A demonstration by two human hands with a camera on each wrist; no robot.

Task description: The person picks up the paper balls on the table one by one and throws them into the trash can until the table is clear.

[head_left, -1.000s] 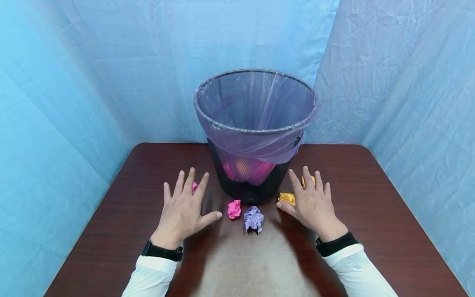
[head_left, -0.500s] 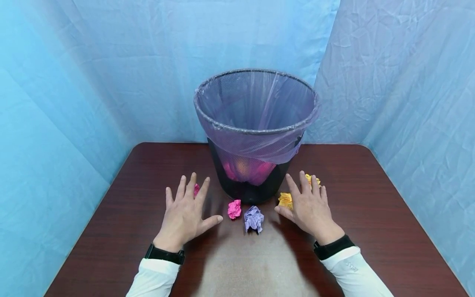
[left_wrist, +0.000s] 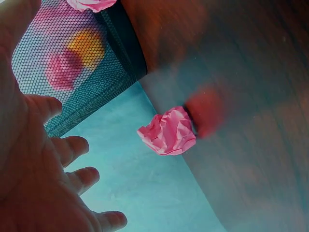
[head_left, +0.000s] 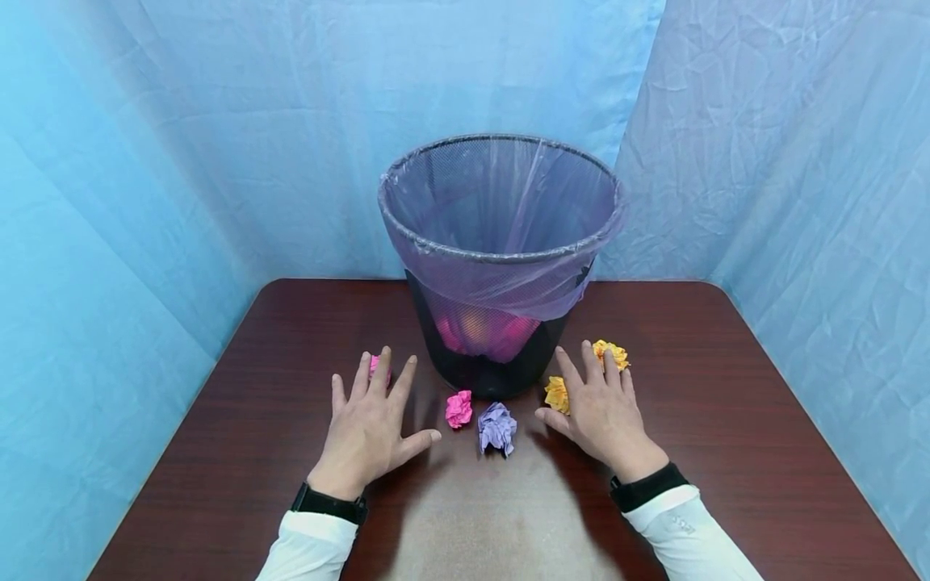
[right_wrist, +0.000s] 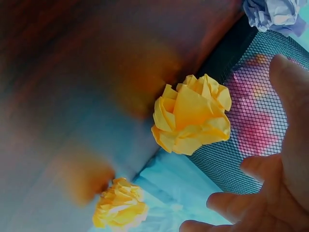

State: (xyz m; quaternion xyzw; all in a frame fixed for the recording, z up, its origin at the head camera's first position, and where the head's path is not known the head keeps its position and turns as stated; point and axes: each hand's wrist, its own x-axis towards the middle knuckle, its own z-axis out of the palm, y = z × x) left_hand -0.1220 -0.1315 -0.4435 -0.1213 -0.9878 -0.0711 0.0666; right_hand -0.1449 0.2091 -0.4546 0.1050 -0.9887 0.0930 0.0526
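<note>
My left hand (head_left: 366, 432) hovers palm down over the table with its fingers spread and holds nothing. Just past its fingertips lies a crumpled pink paper ball (left_wrist: 170, 133), partly hidden by the fingers in the head view. My right hand (head_left: 601, 415), also spread and holding nothing, is above the table beside a yellow paper ball (right_wrist: 193, 116). Another yellow paper ball (head_left: 612, 355) sits beyond its fingertips. Between the hands, a second pink paper ball (head_left: 458, 410) and a purple paper ball (head_left: 497, 429) lie in front of the bin.
A black mesh wastebasket (head_left: 429, 339) with a translucent purple liner (head_left: 508, 286) stands at the middle back of the dark wooden table (head_left: 240, 436). Pink and yellow paper shows through its mesh. Blue cloth (head_left: 305, 145) encloses the back and sides.
Both hands have drawn slightly back toward the body and inward, fingers still spread. More of the far yellow paper ball shows now. The paper balls and wastebasket have stayed put.
</note>
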